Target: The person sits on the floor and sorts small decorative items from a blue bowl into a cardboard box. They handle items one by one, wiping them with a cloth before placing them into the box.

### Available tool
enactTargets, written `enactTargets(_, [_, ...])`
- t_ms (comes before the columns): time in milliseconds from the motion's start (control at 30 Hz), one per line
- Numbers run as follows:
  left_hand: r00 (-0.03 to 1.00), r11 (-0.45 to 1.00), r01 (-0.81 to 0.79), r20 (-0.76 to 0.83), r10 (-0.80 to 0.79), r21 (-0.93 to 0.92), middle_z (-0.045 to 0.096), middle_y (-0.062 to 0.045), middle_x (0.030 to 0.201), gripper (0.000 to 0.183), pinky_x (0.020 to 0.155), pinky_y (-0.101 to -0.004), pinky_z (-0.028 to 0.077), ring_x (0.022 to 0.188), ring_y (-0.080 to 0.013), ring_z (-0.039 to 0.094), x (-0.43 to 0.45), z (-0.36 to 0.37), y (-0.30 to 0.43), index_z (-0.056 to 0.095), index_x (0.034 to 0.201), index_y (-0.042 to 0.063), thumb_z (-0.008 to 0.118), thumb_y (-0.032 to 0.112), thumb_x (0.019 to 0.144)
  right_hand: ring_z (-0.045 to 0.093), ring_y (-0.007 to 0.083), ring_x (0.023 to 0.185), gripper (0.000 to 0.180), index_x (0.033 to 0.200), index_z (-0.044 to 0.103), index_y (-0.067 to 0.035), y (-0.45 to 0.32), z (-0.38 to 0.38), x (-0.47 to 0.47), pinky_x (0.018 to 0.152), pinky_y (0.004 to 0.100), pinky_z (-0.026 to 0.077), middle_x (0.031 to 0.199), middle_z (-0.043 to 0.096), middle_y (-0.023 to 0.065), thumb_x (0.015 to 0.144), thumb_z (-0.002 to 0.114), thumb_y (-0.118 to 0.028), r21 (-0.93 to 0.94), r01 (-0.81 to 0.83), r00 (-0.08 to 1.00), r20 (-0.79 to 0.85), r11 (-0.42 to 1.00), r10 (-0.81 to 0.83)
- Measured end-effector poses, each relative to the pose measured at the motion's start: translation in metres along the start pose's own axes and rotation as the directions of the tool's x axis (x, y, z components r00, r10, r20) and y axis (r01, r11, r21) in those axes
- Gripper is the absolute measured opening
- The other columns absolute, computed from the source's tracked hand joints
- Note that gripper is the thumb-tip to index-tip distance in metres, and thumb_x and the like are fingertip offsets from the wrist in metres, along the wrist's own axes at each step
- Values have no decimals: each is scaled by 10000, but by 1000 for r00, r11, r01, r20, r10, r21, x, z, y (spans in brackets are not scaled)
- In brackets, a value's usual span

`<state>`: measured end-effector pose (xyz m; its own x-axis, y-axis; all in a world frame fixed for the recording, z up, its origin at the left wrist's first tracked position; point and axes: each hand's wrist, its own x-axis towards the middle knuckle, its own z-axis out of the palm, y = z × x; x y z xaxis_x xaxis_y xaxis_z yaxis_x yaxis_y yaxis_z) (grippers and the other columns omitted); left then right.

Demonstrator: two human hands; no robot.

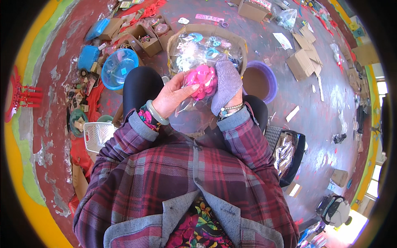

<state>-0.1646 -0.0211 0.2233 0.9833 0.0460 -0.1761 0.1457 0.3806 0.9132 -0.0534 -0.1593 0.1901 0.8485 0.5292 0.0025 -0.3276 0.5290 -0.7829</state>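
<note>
My left hand pinches a bright pink flower-shaped ornament, with clear plastic wrapping around and below it. A grey-purple towelling cloth covers most of my right hand and lies against the ornament's right side. The fingers under the cloth are hidden. Just beyond my hands, an open cardboard box contains several plastic-wrapped pieces, among them white flower shapes and blue hair ties.
A purple tub stands right of the box. To the left are a clear blue basin, small cardboard boxes and a white plastic basket. A black bag sits by my right side. Cardboard pieces litter the floor.
</note>
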Motion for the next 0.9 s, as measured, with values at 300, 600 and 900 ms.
enactTargets(300, [988,999,21,-149,-27,-47,611,-49,1007,254,784,-253,484,887,-123,598,24,-16,8,529,1128,-19,524,99,903,574,214,877,240,960,555,-87,-66,-31,4,728,347,447,928,598,72,809,504,-266,-980,68,955,118,-187,-272])
enactTargets(600, [961,1000,-5,-278,6,4,632,-77,930,267,744,-264,475,807,-142,611,143,-56,2,548,1071,-18,573,144,861,527,257,1054,377,1183,480,-15,-84,-129,-33,936,394,420,1135,547,139,920,433,-282,211,436,875,-326,875,-358])
enactTargets(900, [950,955,269,-197,-241,128,624,-60,854,168,702,-329,493,762,-162,599,278,-42,-109,585,916,44,642,167,816,528,221,967,284,1091,510,-33,-109,-83,-32,889,363,440,1028,532,94,923,455,-254,113,378,735,-640,919,-224])
